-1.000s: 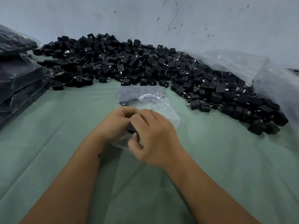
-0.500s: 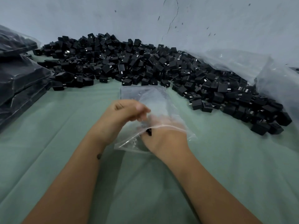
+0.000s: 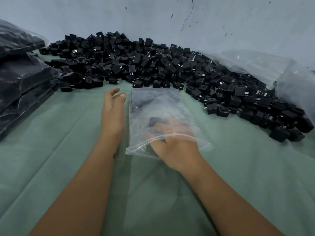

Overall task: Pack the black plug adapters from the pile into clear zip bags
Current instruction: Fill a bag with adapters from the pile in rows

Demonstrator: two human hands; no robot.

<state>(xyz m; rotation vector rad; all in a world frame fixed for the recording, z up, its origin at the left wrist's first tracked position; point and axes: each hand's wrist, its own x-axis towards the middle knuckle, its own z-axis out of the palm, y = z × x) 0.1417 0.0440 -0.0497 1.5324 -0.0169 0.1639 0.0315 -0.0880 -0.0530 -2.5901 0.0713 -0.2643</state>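
**Adapter carried into zip bag**

While a black plug adapter is held inside the clear zip bag by the curled right hand, the left hand is kept open and empty beside it, near the pile on green cloth.

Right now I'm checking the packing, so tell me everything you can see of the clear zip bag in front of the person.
The clear zip bag is thin, glossy, crinkled plastic lying on the green cloth, its open mouth toward the person. The right hand reaches in through the mouth, fingers blurred by the film, with a black adapter at its fingertips. The left hand is beside it, apart.
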